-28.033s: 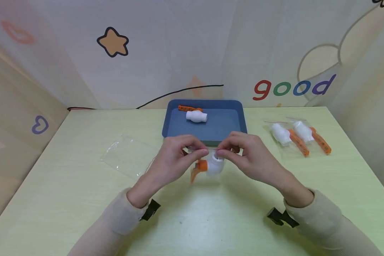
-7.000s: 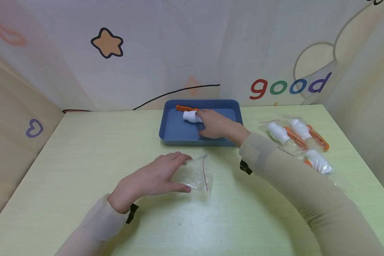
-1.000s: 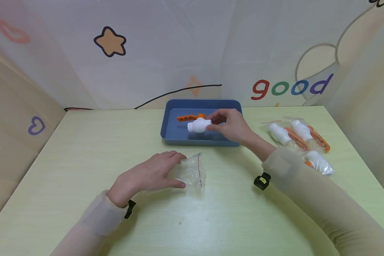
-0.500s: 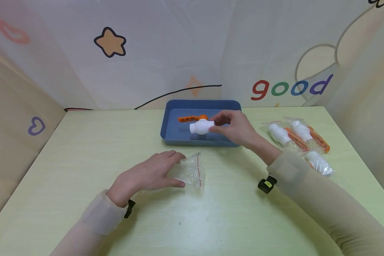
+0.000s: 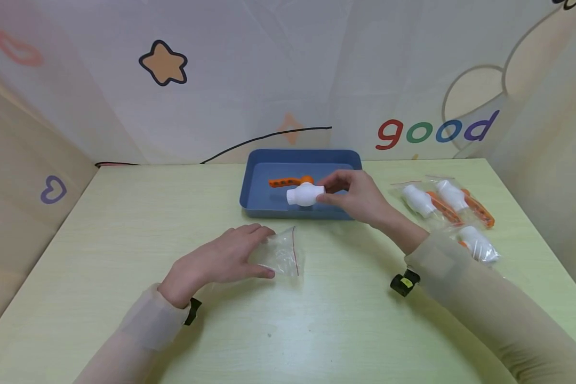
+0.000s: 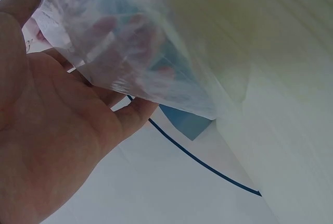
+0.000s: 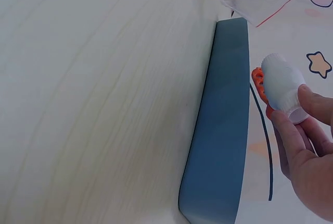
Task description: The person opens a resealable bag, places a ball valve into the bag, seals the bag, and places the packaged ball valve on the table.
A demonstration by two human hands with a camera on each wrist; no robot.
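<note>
My right hand [image 5: 360, 197] pinches one end of a white plastic ball valve [image 5: 305, 195] with an orange lever handle [image 5: 288, 182]. The valve is held up over the front part of the blue tray [image 5: 269, 213], its handle pointing left. In the right wrist view, thumb and fingers grip the white valve body [image 7: 281, 83]. My left hand [image 5: 225, 256] holds a clear zip bag [image 5: 283, 254] with thumb and fingers spread around it. The bag's red-lined mouth faces right. In the left wrist view, the crumpled bag [image 6: 125, 41] lies along the fingers and partly hides them.
On the right of the table lie bagged ball valves: one [image 5: 420, 200] beside another [image 5: 451, 194] at the back, and a third bagged valve [image 5: 480, 244] nearer, partly behind the right sleeve [image 5: 461, 277]. A printed curtain [image 5: 249, 80] hangs behind the table.
Over the last second the right hand has brought the valve slightly nearer and to the right. The left hand has shifted slightly. Since the earliest frame, a third bagged valve has joined those at right.
</note>
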